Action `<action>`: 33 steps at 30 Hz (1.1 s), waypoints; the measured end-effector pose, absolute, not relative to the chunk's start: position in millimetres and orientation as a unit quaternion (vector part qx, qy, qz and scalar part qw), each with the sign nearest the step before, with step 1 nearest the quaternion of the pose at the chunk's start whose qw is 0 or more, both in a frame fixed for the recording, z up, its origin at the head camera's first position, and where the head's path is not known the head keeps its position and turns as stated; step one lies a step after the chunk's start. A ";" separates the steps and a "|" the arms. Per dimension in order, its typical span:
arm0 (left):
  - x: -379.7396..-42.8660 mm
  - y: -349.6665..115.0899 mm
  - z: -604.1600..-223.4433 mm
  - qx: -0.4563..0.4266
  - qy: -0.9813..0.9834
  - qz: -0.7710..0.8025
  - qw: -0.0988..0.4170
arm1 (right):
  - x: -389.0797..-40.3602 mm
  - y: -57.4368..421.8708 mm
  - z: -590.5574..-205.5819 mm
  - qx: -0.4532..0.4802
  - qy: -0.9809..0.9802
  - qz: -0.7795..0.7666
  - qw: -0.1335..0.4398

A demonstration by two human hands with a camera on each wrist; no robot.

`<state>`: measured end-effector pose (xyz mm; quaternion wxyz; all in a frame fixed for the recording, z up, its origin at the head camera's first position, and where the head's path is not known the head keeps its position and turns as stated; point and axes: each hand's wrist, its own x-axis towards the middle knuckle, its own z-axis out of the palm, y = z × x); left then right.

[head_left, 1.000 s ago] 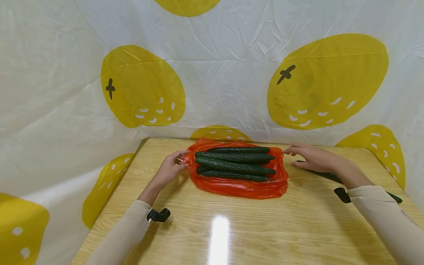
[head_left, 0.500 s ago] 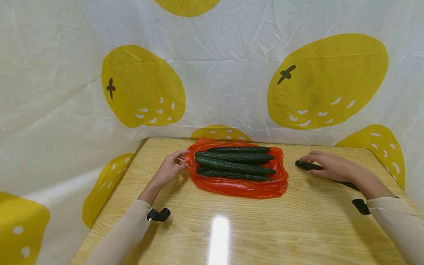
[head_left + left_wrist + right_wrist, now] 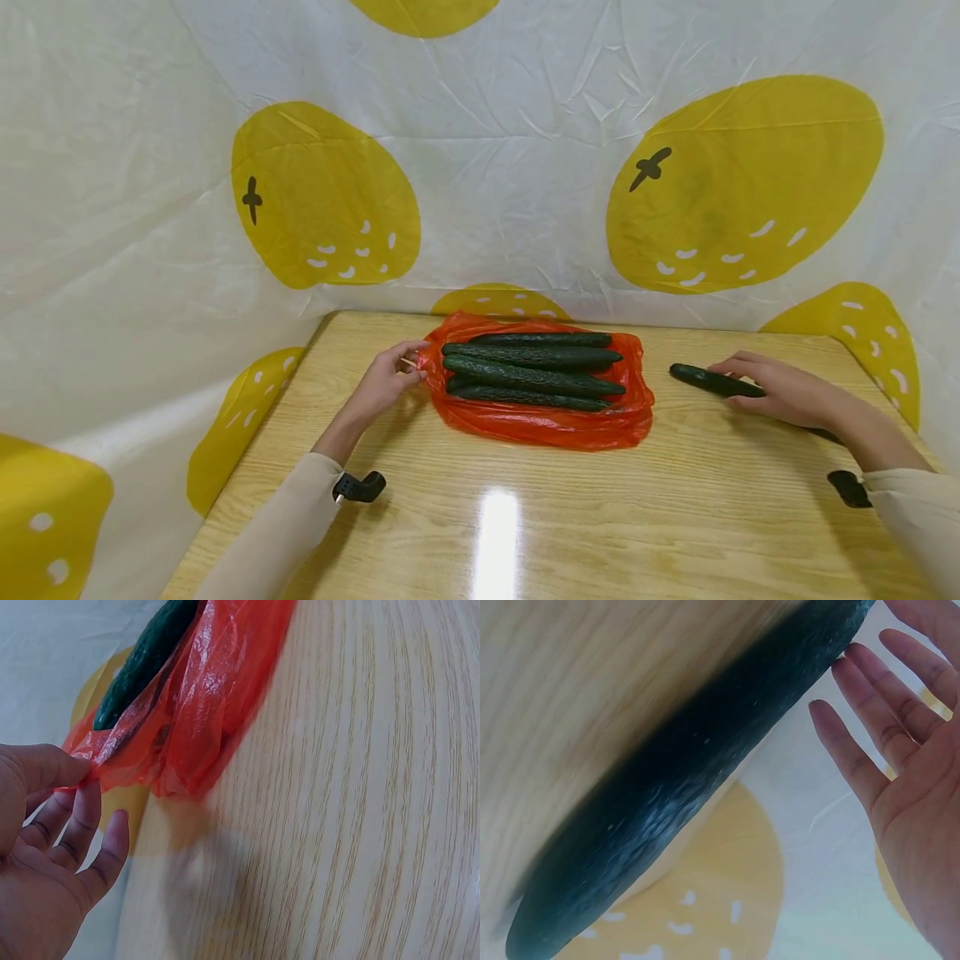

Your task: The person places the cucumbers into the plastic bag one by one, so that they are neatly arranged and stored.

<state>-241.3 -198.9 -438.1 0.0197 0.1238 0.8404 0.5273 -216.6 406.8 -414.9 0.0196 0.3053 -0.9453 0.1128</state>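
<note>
A red plastic bag (image 3: 540, 427) lies on the wooden table with several dark green cucumbers (image 3: 532, 375) side by side in it. My left hand (image 3: 382, 383) pinches the bag's left end between thumb and index finger. In the left wrist view its other fingers stand loose below the red film (image 3: 217, 690). Right of the bag lies a loose cucumber (image 3: 697, 377). My right hand (image 3: 791, 393) is over its middle, hiding part of it. In the right wrist view, extended fingers (image 3: 847, 746) are alongside the cucumber (image 3: 660, 802), with their tips close to its skin.
The light wooden table (image 3: 420, 517) meets a white cloth (image 3: 517, 217) with yellow fruit prints at its back and left. A black band (image 3: 360, 487) is on the left wrist, another band (image 3: 850, 489) on the right.
My right hand has moved from the bag's right end rightward over the loose cucumber, then along it, uncovering more of its near-bag end. The left hand and the bag have stayed put.
</note>
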 end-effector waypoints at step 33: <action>-242.6 -200.7 -440.4 0.123 0.839 0.530 0.017 | -202.3 466.0 -437.1 0.245 -0.957 0.155 -0.004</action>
